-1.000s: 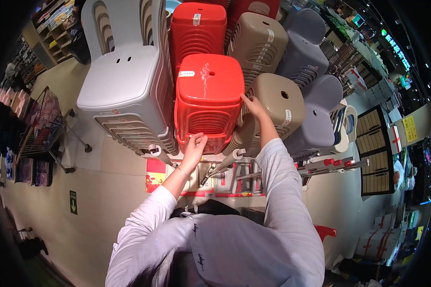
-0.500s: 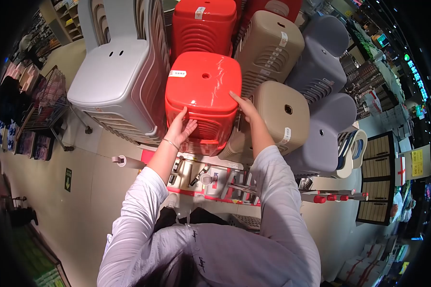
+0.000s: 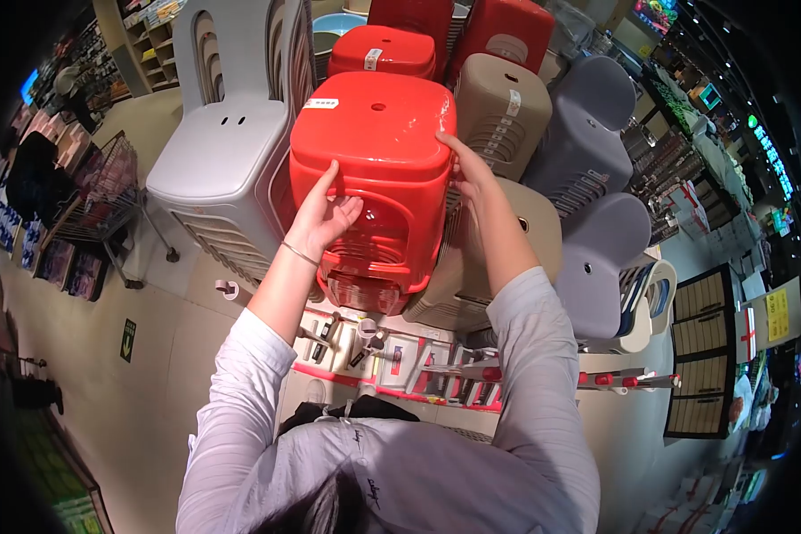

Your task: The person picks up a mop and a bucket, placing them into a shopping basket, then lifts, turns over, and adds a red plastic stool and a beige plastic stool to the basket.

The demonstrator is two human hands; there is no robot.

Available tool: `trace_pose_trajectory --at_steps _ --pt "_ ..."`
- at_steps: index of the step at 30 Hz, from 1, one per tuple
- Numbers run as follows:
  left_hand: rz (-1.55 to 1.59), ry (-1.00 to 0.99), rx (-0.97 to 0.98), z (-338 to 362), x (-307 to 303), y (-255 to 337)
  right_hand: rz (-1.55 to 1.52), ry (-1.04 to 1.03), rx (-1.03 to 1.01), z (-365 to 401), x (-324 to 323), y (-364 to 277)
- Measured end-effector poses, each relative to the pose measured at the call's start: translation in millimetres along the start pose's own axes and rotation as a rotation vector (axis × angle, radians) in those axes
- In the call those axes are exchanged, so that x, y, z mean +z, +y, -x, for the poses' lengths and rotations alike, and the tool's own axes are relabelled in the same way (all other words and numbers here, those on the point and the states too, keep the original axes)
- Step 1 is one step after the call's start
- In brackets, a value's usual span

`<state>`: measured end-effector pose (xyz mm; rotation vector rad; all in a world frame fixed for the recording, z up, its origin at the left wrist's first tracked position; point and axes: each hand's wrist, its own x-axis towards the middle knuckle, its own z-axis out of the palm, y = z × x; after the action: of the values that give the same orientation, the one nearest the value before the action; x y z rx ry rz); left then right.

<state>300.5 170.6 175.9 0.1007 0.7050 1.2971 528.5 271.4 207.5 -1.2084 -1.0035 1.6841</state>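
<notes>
The right hand's (image 3: pixel 473 175) grip is closed on the red stool (image 3: pixel 374 125), thumb over the seat's edge and fingers down its side, seemingly to steady that corner. The left hand (image 3: pixel 323 218) sets its thumb against the front rim, palm up, likely for support; whether its half-curled fingers clamp is unclear. The stool tops a nested stack, between pale grey chairs (image 3: pixel 218 151) and beige stools (image 3: pixel 529 222), probably nested to save floor space.
</notes>
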Motion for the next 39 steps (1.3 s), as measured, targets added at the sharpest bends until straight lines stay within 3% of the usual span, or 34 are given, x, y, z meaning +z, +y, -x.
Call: trace_pose_trajectory --at_steps 2,6,12,14,18,22,24,26,30,32,38,39 --pt "0.054 -0.012 0.018 23 19 7 -0.024 -0.029 0.041 27 11 -30" --pt "0.024 -0.297 0.093 67 40 21 -0.154 -0.092 -0.2 61 27 -66" --pt "0.003 -0.324 0.142 135 64 27 -0.104 -0.13 -0.375 128 37 -112" --pt "-0.077 -0.59 0.179 159 67 28 -0.074 -0.141 -0.46 159 42 -122" --pt "-0.051 -0.685 0.237 194 61 35 -0.123 -0.179 -0.664 221 56 -132" --pt "0.246 -0.773 -0.047 222 41 59 -0.008 -0.161 -0.818 294 81 -118" --pt "0.182 -0.741 -0.039 234 27 64 0.064 -0.147 -0.885 327 93 -102" --pt "0.193 -0.896 -0.127 244 13 69 0.201 -0.028 -0.981 364 104 -80" --pt "-0.003 -1.009 -0.162 248 -22 72 0.319 0.034 -0.953 437 112 -25" --pt "-0.017 -0.948 -0.146 261 -33 69 0.331 0.094 -0.866 469 111 8" --pt "-0.059 -0.937 -0.453 263 -76 49 0.296 0.361 -0.517 517 84 124" --pt "-0.143 -0.889 -0.403 266 -84 44 0.271 0.386 -0.439 522 84 139"
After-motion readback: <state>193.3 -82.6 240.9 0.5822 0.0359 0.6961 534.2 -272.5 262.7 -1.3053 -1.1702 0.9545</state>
